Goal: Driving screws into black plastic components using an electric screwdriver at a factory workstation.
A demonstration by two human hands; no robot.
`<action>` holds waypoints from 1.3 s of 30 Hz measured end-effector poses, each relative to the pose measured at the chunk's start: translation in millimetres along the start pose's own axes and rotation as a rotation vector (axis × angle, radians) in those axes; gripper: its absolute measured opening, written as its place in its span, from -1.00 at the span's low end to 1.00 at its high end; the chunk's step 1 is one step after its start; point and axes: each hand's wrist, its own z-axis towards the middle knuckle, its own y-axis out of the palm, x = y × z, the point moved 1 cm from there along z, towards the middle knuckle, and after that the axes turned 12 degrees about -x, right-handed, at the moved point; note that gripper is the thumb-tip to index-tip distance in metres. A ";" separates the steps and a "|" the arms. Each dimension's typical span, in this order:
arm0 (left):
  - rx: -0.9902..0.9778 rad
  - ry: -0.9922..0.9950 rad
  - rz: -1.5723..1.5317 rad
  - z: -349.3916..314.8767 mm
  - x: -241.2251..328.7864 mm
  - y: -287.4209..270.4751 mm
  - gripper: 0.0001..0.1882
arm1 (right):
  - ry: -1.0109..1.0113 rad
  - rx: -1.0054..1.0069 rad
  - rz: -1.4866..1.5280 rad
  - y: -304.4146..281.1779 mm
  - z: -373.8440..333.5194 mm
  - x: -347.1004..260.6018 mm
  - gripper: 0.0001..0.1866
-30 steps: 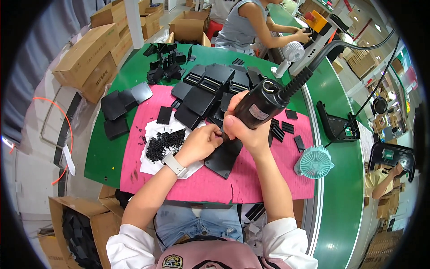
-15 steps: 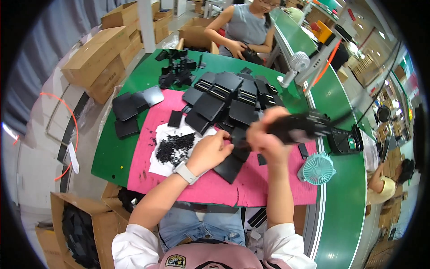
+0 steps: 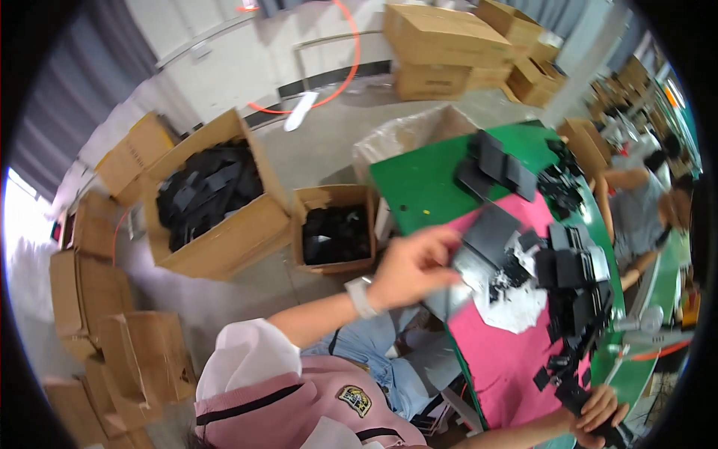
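Note:
My left hand (image 3: 419, 266), with a white-strapped watch on its wrist, grips a dark flat plastic panel (image 3: 490, 236) at its near edge. The panel is held up over the left side of the pink mat (image 3: 493, 367) and is smeared by motion. At the lower right, the fingers of my right hand (image 3: 598, 410) wrap round a black electric screwdriver (image 3: 572, 394), partly hidden by the hand. Beneath and beyond the panel, small black pieces (image 3: 512, 273) lie on a white sheet (image 3: 516, 310). Stacked black panels (image 3: 572, 277) stand farther right.
More black panels (image 3: 486, 166) rest on the green table (image 3: 419, 191), near a heap of black parts (image 3: 561, 187). Left of the table, two cartons (image 3: 224, 251) (image 3: 336, 193) hold black parts. Another person (image 3: 636, 202) sits across the table.
The view has swung left toward the floor cartons. My left hand has lifted a panel off the table and moved it left. My right hand still holds the screwdriver, now lower in view.

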 end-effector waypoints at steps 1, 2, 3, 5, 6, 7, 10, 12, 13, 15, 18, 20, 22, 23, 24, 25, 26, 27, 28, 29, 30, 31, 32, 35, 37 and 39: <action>0.180 -0.085 0.016 -13.6 -9.6 -40.3 -0.73 | 0.078 -0.151 0.036 6.4 6.0 8.5 -0.45; 0.363 -0.201 0.083 -31.9 -23.5 -86.0 -0.73 | 0.072 -0.159 0.071 8.7 6.6 18.1 -0.45; 0.573 -0.187 -0.105 -48.2 -37.0 -125.7 -0.71 | 0.091 -0.130 0.070 16.0 11.0 19.6 -0.47; 1.014 -0.257 -0.308 -77.7 -52.7 -206.1 -0.62 | 0.091 -0.106 0.060 25.5 10.9 13.8 -0.49; 1.191 -0.366 -0.297 -108.3 -80.2 -269.3 -0.56 | 0.119 -0.082 0.010 26.1 9.9 13.9 -0.49; 1.420 -0.318 -0.187 -126.7 -101.6 -315.2 -0.54 | 0.150 -0.061 -0.042 27.0 9.9 17.8 -0.49; 1.322 -0.229 -0.080 -204.7 -150.6 -438.0 -0.57 | 0.165 -0.082 -0.030 25.5 6.1 34.4 -0.48; 1.275 -0.446 0.060 -242.1 -176.2 -471.3 -0.62 | 0.181 -0.066 -0.054 33.2 9.0 41.8 -0.56; 1.202 -0.656 0.185 -264.1 -190.0 -480.9 -0.65 | 0.101 0.101 -0.067 0.0 -20.2 33.1 -0.55; 1.061 -0.610 0.213 -268.6 -224.2 -468.3 -0.78 | 0.114 0.113 -0.097 0.3 -26.2 27.6 -0.54; 1.073 -0.634 0.227 -258.3 -248.8 -440.3 -0.83 | 0.218 0.120 0.005 1.7 -24.5 31.3 -0.58; 1.022 -0.469 0.257 -239.8 -242.1 -439.3 -0.80 | 0.275 0.339 -0.161 10.3 -15.6 39.4 -0.61; 1.008 -0.326 0.391 -174.9 -228.4 -403.5 -0.81 | 0.340 0.549 -0.285 13.0 -17.8 34.0 -0.62; 0.941 -0.328 0.282 -118.1 -196.6 -341.7 -0.81 | 0.373 0.630 -0.359 11.8 -23.8 27.5 -0.63; 0.849 -0.210 0.325 -78.8 -165.6 -306.4 -0.81 | 0.400 0.706 -0.424 9.5 -25.5 23.7 -0.66; 0.762 -0.093 0.367 -45.2 -139.8 -274.3 -0.81 | 0.430 0.781 -0.481 7.6 -26.4 21.0 -0.68; 0.632 -0.028 0.416 -10.9 -111.1 -231.8 -0.82 | 0.452 0.826 -0.528 6.7 -25.6 18.1 -0.71; 0.500 0.034 0.459 21.6 -83.0 -184.3 -0.83 | 0.451 0.841 -0.554 6.7 -25.0 15.5 -0.72; 0.311 0.050 0.426 50.2 -53.2 -132.0 -0.85 | 0.456 0.856 -0.580 7.8 -23.8 13.3 -0.72; 0.123 0.065 0.393 75.3 -29.9 -79.3 -0.86 | 0.462 0.872 -0.605 9.0 -22.7 11.5 -0.73; -0.026 0.098 0.329 96.0 -18.3 -33.1 -0.88 | 0.461 0.877 -0.608 9.3 -21.9 10.9 -0.75; -0.180 0.168 0.357 115.9 -11.8 7.6 -0.85 | 0.462 0.891 -0.607 9.7 -20.8 12.8 -0.75; -0.293 0.183 0.372 130.1 -2.3 48.9 -0.82 | 0.476 0.881 -0.610 8.4 -21.0 13.5 -0.75; -0.602 0.271 0.518 163.6 -14.8 142.4 -0.35 | 0.451 0.869 -0.620 6.9 -20.6 18.5 -0.75; -0.625 0.356 0.667 168.3 -22.8 185.1 -0.14 | 0.454 0.875 -0.703 6.8 -22.1 22.0 -0.75; -0.710 0.209 0.875 166.6 -20.4 206.4 -0.13 | 0.435 0.848 -0.731 9.4 -20.5 21.2 -0.76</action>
